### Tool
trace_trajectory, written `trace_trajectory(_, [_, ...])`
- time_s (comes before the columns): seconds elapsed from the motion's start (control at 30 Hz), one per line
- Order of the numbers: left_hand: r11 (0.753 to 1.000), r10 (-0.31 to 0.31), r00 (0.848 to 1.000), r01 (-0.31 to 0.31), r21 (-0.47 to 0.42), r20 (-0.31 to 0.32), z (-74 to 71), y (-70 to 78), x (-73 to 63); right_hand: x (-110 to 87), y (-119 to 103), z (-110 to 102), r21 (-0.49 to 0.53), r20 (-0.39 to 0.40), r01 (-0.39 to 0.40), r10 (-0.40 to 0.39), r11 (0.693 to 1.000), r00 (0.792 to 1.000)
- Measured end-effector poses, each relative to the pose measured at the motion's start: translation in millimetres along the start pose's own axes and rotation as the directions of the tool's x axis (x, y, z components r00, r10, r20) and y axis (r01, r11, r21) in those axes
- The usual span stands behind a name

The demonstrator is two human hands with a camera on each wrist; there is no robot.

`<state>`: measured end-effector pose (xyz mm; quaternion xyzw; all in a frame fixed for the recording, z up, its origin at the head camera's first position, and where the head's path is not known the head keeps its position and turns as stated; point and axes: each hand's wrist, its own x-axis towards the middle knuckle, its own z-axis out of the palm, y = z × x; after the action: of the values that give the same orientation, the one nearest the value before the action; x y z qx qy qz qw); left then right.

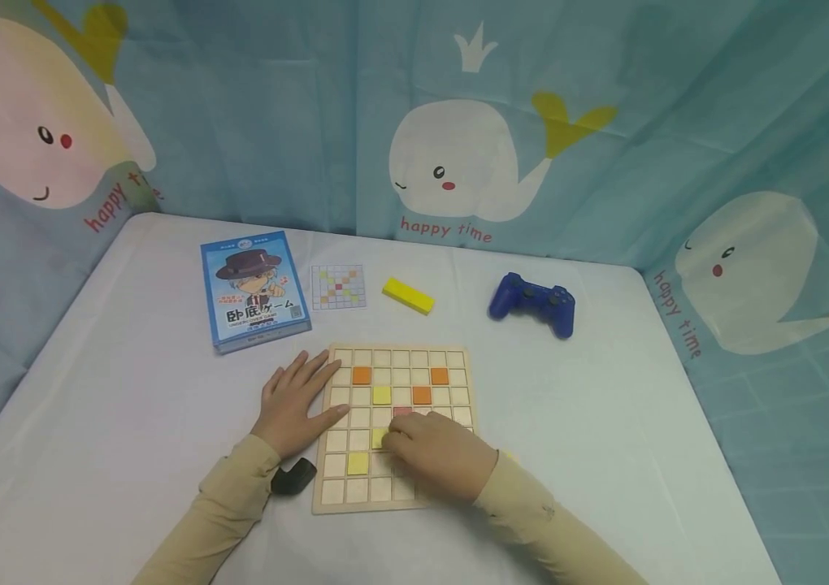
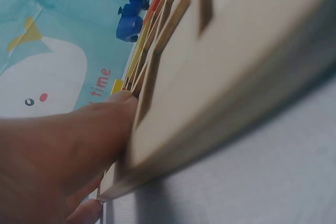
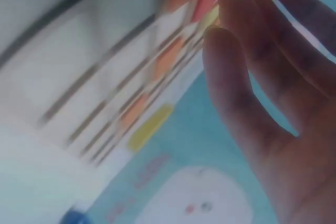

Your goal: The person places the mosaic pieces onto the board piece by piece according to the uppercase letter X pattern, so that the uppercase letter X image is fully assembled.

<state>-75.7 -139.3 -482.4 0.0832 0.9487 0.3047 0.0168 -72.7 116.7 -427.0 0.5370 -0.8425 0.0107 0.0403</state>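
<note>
A wooden grid board (image 1: 334,487) lies on the table with yellow, orange and red square tiles in some cells. My left hand (image 1: 297,406) rests on its left edge, fingers spread and thumb (image 2: 113,121) over the rim. Over the lower middle of the board, my right hand (image 1: 444,455) bends its fingers down and pinches at a yellow tile (image 1: 378,439), partly covering it. Thumb and index fingertips are close together in the right wrist view. A red tile (image 1: 402,412) shows just beyond the knuckles. The hand and forearm hide the board's lower right.
Behind the board are a blue game box (image 1: 257,292), a pattern card (image 1: 339,287), a yellow bar (image 1: 408,296) and a blue game controller (image 1: 533,305). A black curved object (image 1: 293,477) is by the left wrist. Something yellow (image 1: 508,457) peeks out behind the right wrist.
</note>
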Motion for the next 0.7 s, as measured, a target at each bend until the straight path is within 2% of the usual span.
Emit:
trace_trajectory(0.2, [1.0, 0.0, 1.0, 0.0, -0.003, -0.001, -0.5, 0.3, -0.3, -33.6, 20.8, 1.6, 0.094, -0.082, -0.081, 0.089, 0.992, 0.993])
trace_trajectory(0.4, [1.0, -0.001, 1.0, 0.001, -0.002, -0.003, -0.7, -0.5, -1.6, -73.1, 36.0, 5.7, 0.17, -0.125, -0.154, 0.177, 0.973, 0.976])
trace_trajectory(0.57, [1.0, -0.001, 1.0, 0.001, 0.0, 0.002, 0.4, -1.6, -0.5, -101.4, 42.2, 5.7, 0.14, -0.107, -0.241, 0.257, 0.96, 0.96])
trace_trajectory(0.7, [1.0, 0.0, 1.0, 0.0, -0.006, 0.005, 0.0, -1.2, 0.1, -120.2, 43.4, 5.5, 0.125, -0.061, -0.313, 0.322, 0.942, 0.945])
